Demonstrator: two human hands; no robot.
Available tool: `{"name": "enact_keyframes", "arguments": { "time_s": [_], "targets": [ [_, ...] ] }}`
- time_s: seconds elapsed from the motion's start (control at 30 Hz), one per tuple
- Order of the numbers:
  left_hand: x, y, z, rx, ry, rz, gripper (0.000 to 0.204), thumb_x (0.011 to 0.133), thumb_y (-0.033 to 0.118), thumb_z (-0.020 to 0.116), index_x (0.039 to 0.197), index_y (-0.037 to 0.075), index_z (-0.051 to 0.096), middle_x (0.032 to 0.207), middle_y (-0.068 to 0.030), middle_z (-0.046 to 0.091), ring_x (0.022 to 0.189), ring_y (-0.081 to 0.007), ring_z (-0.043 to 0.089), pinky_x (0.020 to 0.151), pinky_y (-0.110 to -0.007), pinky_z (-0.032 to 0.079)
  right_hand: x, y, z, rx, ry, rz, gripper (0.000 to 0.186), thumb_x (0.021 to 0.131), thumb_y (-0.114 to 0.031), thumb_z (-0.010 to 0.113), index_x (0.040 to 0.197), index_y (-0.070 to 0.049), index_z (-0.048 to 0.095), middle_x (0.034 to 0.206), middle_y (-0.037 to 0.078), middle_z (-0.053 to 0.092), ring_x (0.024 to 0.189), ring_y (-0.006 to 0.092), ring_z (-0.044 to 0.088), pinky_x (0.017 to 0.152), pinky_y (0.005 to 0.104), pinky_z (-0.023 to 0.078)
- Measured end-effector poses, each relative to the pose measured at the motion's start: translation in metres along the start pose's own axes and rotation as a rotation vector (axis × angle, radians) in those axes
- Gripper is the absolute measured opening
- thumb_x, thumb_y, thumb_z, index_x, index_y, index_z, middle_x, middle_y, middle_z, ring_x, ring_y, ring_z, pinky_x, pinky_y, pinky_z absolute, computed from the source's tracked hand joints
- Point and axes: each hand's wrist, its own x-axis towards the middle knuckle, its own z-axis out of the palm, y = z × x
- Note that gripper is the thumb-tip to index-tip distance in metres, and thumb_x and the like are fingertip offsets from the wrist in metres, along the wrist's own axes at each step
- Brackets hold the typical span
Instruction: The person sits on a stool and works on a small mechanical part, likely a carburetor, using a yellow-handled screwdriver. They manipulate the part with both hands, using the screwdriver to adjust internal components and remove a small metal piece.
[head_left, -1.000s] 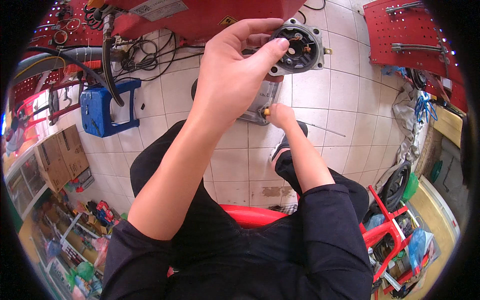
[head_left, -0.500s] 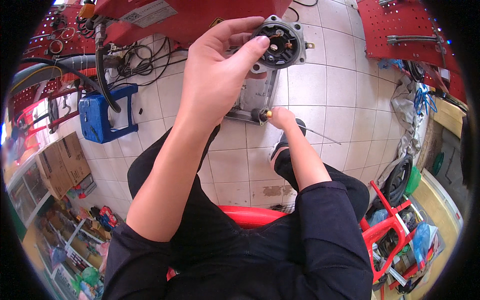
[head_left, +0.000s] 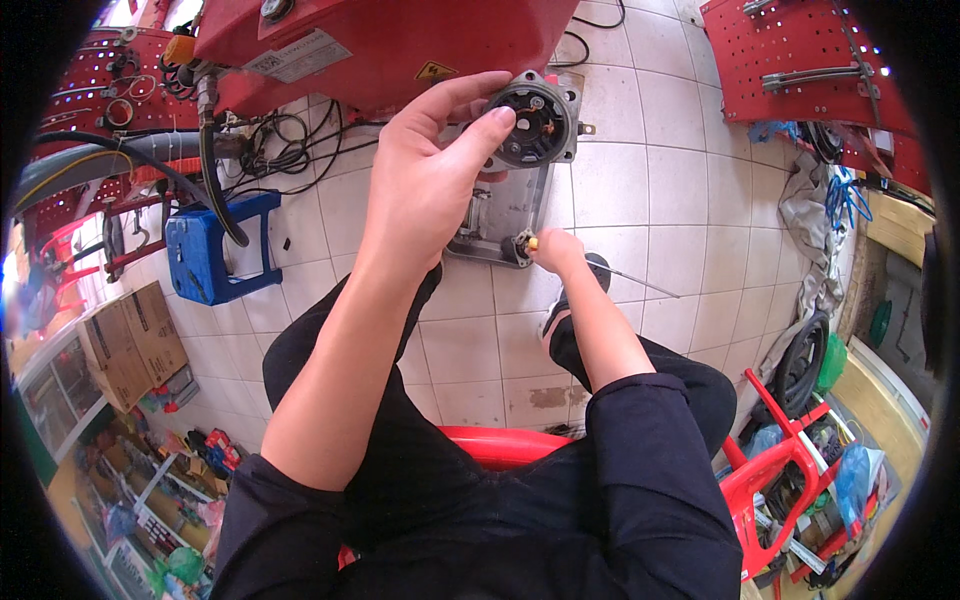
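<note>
My left hand (head_left: 415, 175) grips a square metal housing (head_left: 553, 142) with round black inside, copper-coloured bits and corner holes, thumb on its face, held up in front of me. Below it, my right hand (head_left: 557, 250) is closed on a yellow-handled tool (head_left: 533, 243); a long thin metal shaft (head_left: 650, 285) sticks out rightward from that hand. Just left of those fingers, a dark part with a metal flange (head_left: 518, 250) sits at the near corner of a grey tray (head_left: 535, 195) on the floor, partly hidden behind my left hand.
A red machine (head_left: 380, 40) with hoses and cables (head_left: 275, 145) stands ahead. A blue stool (head_left: 200, 250) and cardboard boxes (head_left: 130, 345) are at left; red perforated panels (head_left: 800, 50) at upper right; red plastic chairs (head_left: 770, 490) and clutter at lower right. The floor is tiled (head_left: 645, 180).
My left hand and the housing have shifted left and lower in the picture, partly with the whole view shifting. My right hand sits slightly lower, still closed on the tool.
</note>
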Motion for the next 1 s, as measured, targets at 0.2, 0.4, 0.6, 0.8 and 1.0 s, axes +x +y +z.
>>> {"name": "enact_keyframes", "arguments": {
  "time_s": [0.2,0.4,0.6,0.8,1.0],
  "targets": [
    [0.0,0.001,0.001,0.017,0.01,-0.001,0.033,0.087,0.016,0.062,0.118,0.006,0.058,0.106,-0.0046,0.063,0.089,-0.0115,0.061,0.067,-0.027,0.05,0.006,0.004,0.005,0.0,0.011,0.005,0.038,0.079,-0.039,0.063,0.098,-0.005,0.066,0.098,0.017,0.066,0.093,0.0305,0.064,0.079,0.0401,0.052],
    [0.0,0.0,0.0,0.025,0.008,0.005,0.032,0.087,0.016,0.062,0.118,0.007,0.058,0.107,-0.0041,0.063,0.089,-0.0114,0.061,0.066,-0.027,0.051,0.007,0.008,0.006,-0.018,-0.009,0.018,0.045,0.078,-0.045,0.064,0.101,-0.006,0.065,0.102,0.015,0.066,0.096,0.0292,0.064,0.08,0.0398,0.052],
    [0.0,-0.002,0.001,0.007,0.052,0.019,0.029,0.086,0.015,0.062,0.114,0.007,0.061,0.098,-0.0023,0.063,0.083,-0.009,0.06,0.062,-0.024,0.051,0.002,0.01,-0.005,-0.015,0.007,0.012,0.061,0.073,-0.059,0.064,0.102,-0.005,0.065,0.103,0.016,0.066,0.096,0.0291,0.064,0.081,0.0402,0.051],
    [0.001,-0.002,0.003,-0.014,0.07,0.032,0.029,0.086,0.015,0.063,0.114,0.006,0.061,0.096,-0.0032,0.063,0.079,-0.0089,0.06,0.062,-0.024,0.051,0.017,0.022,-0.016,0.06,0.059,0.004,0.058,0.072,-0.056,0.063,0.099,-0.005,0.066,0.097,0.018,0.066,0.092,0.0305,0.064,0.08,0.0402,0.051],
    [0.002,-0.001,0.003,0.07,0.093,0.004,0.033,0.09,0.015,0.057,0.121,0.006,0.055,0.107,-0.0059,0.064,0.09,-0.0114,0.062,0.067,-0.026,0.05,0.051,0.033,-0.021,0.072,0.256,0.012,0.031,0.081,-0.028,0.056,0.11,-0.016,0.06,0.096,0.016,0.066,0.09,0.0322,0.063,0.076,0.0436,0.051]
  ]
}}
